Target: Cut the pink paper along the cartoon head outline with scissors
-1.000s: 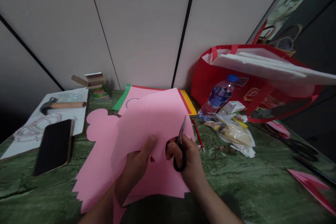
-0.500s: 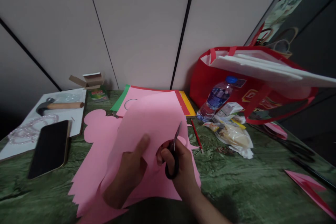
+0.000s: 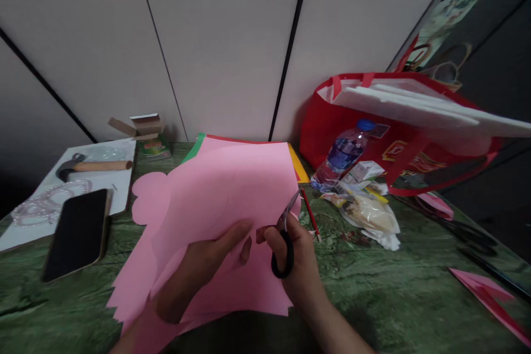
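A large sheet of pink paper [image 3: 232, 182] is lifted in front of me, curving toward the wall. My left hand [image 3: 207, 260] pinches its near edge, thumb on top and fingers partly hidden beneath. My right hand [image 3: 301, 254] grips black-handled scissors [image 3: 282, 254], with the blades pointing up and away beside the sheet's right edge. Whether the blades touch the paper I cannot tell. Under the raised sheet lie more pink papers [image 3: 136, 265], with a rounded, scalloped outline at the upper left and a jagged edge at the lower left.
Leftward are a phone [image 3: 78, 235], a hammer [image 3: 99, 166], clear beads [image 3: 50, 202] and a small open box [image 3: 153, 144]. A red pencil [image 3: 310, 211], a water bottle [image 3: 344, 155], wrappers [image 3: 369, 210] and a red bag [image 3: 319, 127] stand or lie to the right. Pink folded paper [image 3: 489, 298] lies lower right.
The raised sheet has turned and spread to the right, now covering more of the coloured papers behind. My left thumb has shifted rightward; my right hand with the scissors has moved slightly right.
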`<move>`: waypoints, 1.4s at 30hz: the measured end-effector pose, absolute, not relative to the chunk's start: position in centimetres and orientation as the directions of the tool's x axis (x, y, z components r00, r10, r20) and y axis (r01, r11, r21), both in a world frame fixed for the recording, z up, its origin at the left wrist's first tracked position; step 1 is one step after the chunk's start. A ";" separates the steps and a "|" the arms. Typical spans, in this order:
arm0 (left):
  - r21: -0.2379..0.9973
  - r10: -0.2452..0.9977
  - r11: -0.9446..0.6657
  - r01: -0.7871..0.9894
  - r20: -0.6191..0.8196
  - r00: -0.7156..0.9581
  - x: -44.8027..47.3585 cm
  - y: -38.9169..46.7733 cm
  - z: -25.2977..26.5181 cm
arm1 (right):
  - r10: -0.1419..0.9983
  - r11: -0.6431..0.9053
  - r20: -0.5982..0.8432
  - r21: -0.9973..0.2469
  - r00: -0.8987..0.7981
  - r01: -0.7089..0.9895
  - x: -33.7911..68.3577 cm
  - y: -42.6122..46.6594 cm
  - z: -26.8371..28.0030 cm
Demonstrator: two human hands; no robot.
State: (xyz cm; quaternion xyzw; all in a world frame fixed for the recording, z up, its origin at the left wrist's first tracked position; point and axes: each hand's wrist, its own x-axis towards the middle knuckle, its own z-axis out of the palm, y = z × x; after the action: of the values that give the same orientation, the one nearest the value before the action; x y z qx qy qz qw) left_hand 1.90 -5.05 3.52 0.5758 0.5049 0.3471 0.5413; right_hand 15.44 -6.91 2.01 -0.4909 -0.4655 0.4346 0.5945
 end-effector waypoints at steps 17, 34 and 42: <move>0.982 0.943 -0.029 0.189 -0.036 0.331 1.3 -4.7 2.8 | 0.977 0.166 0.153 -0.982 0.148 -0.085 15.9 -6.7 2.2; 0.981 0.937 -0.010 0.195 -0.059 0.344 1.2 -4.7 2.6 | 0.968 0.216 0.202 -0.973 0.151 -0.084 15.8 -6.7 1.9; 0.980 0.933 -0.015 0.197 -0.057 0.355 1.1 -4.6 2.4 | 0.975 0.187 0.171 -0.977 0.138 -0.106 15.9 -6.8 1.7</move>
State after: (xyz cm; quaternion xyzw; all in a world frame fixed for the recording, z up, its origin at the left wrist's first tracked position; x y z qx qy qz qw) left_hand 1.09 -4.55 2.42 0.6243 0.4526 0.3432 0.5364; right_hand 15.87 -6.79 1.66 -0.4534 -0.4793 0.4485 0.6030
